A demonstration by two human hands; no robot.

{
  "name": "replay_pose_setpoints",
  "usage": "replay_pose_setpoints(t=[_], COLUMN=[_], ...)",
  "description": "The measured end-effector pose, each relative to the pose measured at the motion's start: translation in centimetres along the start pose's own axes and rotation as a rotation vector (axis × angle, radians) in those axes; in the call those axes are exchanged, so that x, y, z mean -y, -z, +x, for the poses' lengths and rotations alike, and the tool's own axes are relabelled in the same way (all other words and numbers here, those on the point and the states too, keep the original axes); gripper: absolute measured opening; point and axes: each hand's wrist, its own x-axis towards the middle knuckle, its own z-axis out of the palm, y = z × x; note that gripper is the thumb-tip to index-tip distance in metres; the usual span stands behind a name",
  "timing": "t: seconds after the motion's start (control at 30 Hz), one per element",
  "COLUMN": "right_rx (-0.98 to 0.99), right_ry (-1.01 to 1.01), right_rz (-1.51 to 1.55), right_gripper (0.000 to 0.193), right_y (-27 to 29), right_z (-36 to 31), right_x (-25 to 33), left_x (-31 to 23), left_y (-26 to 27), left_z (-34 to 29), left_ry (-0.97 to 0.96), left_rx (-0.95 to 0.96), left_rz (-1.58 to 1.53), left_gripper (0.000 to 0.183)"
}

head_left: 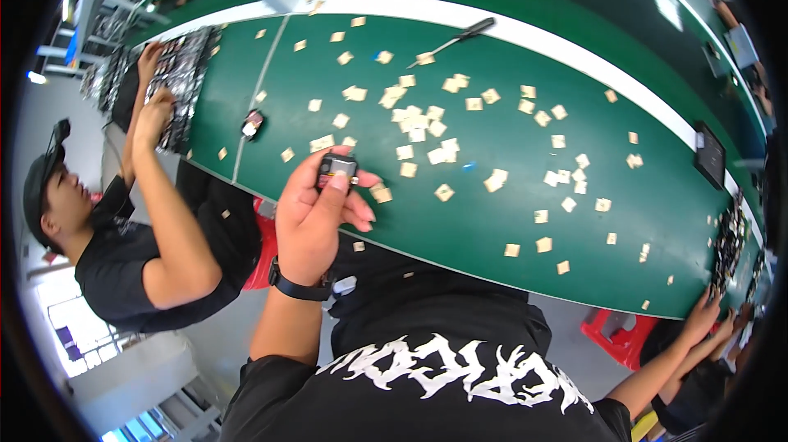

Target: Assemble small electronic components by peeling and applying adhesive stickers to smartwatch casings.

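My left hand [316, 208], with a dark band at its wrist, holds a small black square device [337, 169] above the near edge of the green table [460, 233]. The thumb presses on the device's face and the other fingers lie behind and beside it. Far out to the right, my right hand [702, 317] reaches to the near end of a pile of small black items [727, 241]. Its fingers are small and partly hidden there, so their grip is unclear. Many small cream squares [417, 123] lie scattered and overlapping across the table.
A black-handled screwdriver [472, 30] lies near the far edge. Left of the middle rests another small dark device [252, 124]. A black tray-like object [709, 156] is at the far right. A co-worker [156, 257] handles rows of dark packs [182, 85] at left; red stools [621, 335] stand below.
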Motion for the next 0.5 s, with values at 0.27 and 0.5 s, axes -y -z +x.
replay_pose_setpoints(t=[0.27, 0.5], right_rx=[0.055, 0.035], right_ry=[0.045, -0.027], right_rz=[-0.049, -0.022], right_gripper=[0.041, 0.049], right_y=[-2.5, -1.2], right_z=[2.3, 2.3], right_x=[-1.8, -0.7], left_x=[-5.3, -5.9], left_y=[-2.3, -1.4], left_z=[-3.5, -4.1], left_ry=[0.044, -0.174], left_rx=[0.225, 0.318], left_rz=[0.042, 0.334], left_gripper=[0.049, 0.046])
